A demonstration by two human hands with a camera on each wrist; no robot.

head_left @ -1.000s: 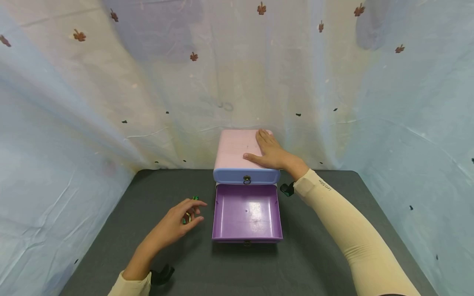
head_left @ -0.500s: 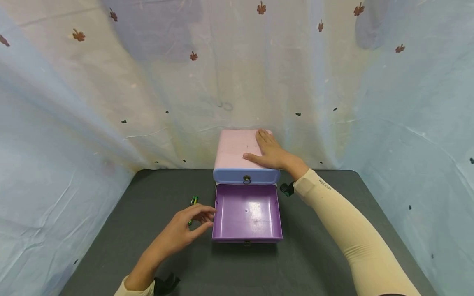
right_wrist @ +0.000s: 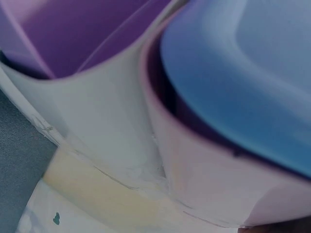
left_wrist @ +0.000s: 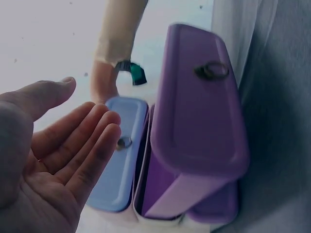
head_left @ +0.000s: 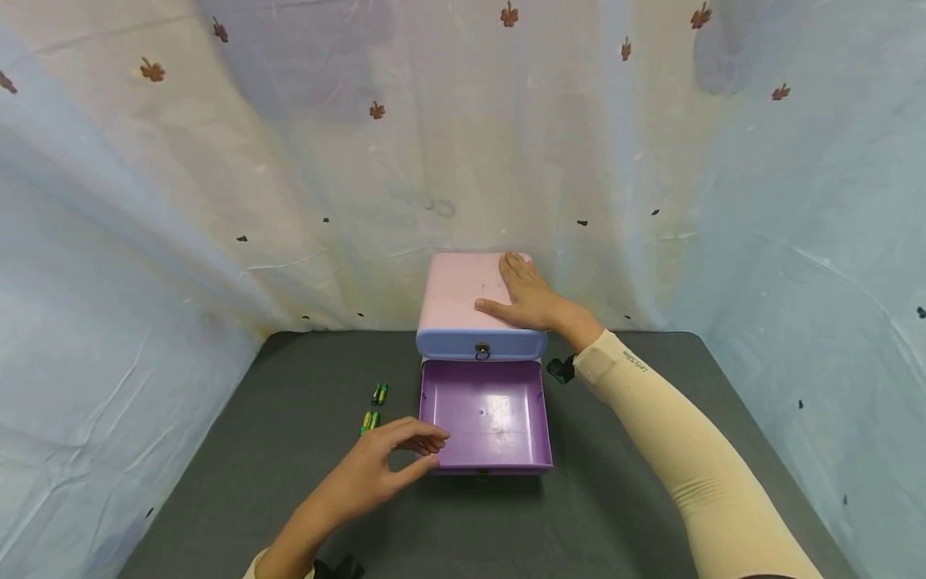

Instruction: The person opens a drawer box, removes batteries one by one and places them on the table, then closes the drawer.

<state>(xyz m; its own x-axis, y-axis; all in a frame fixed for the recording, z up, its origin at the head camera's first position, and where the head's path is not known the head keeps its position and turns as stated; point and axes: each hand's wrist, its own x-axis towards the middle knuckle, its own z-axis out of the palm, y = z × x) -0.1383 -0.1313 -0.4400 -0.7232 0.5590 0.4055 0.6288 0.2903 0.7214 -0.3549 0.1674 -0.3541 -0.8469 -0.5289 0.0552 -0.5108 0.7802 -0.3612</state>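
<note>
My left hand (head_left: 379, 466) has relaxed fingers and holds nothing; in the head view its fingertips overlap the front left corner of the pulled-out purple drawer (head_left: 483, 414). The left wrist view shows the bare palm (left_wrist: 53, 160) beside the purple drawer front (left_wrist: 201, 116) with its ring pull (left_wrist: 214, 71). My right hand (head_left: 528, 297) rests flat, fingers spread, on the pink top (head_left: 463, 281) of the small drawer cabinet. Beneath that top, the blue upper drawer (head_left: 444, 344) is closed. Its edge (right_wrist: 204, 92) fills much of the right wrist view, where the hand is nearly all hidden.
Several green and yellow batteries (head_left: 370, 422) lie on the dark table (head_left: 304, 402) left of the purple drawer. A pale curtain (head_left: 463, 145) with printed leaf shapes hangs behind the cabinet and along both sides.
My left hand has moved right and toward the table's front, from over the batteries to the purple drawer's front left corner, uncovering the batteries. My right hand has stayed on the cabinet top.
</note>
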